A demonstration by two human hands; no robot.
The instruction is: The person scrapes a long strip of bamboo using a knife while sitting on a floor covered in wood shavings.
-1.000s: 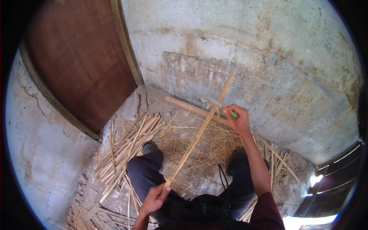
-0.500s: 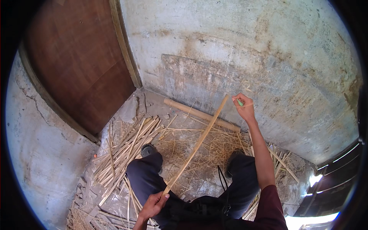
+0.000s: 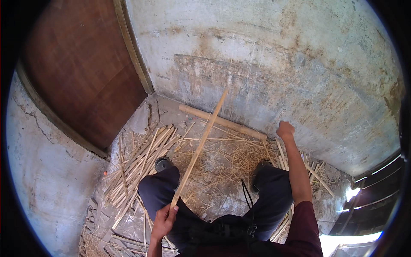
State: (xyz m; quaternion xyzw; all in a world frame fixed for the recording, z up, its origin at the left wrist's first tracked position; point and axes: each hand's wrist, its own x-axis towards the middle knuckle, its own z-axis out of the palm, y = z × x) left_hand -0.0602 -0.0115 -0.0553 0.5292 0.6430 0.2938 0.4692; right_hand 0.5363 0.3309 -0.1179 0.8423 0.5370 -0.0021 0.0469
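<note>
My left hand (image 3: pixel 164 220) is closed round the near end of a long, flat bamboo strip (image 3: pixel 199 150). The strip slants up and away from me, and its far tip narrows in front of the wall. Out to the right, my right hand (image 3: pixel 285 129) is a fist, well apart from the strip. A small green-handled knife showed in that fist earlier; the fingers now hide its handle, and only a faint thin sliver shows above them. Between my knees, bamboo shavings (image 3: pixel 214 171) litter the ground.
A heap of split bamboo strips (image 3: pixel 143 165) lies to the left of my left foot. A thick bamboo pole (image 3: pixel 222 122) rests along the base of the stained wall (image 3: pixel 265 55). More strips (image 3: pixel 319 177) lie at right. A brown door (image 3: pixel 81 64) stands at far left.
My right hand has moved down and right, away from the strip's far tip. The strip has tilted left, its tip higher, while my left hand has shifted slightly left.
</note>
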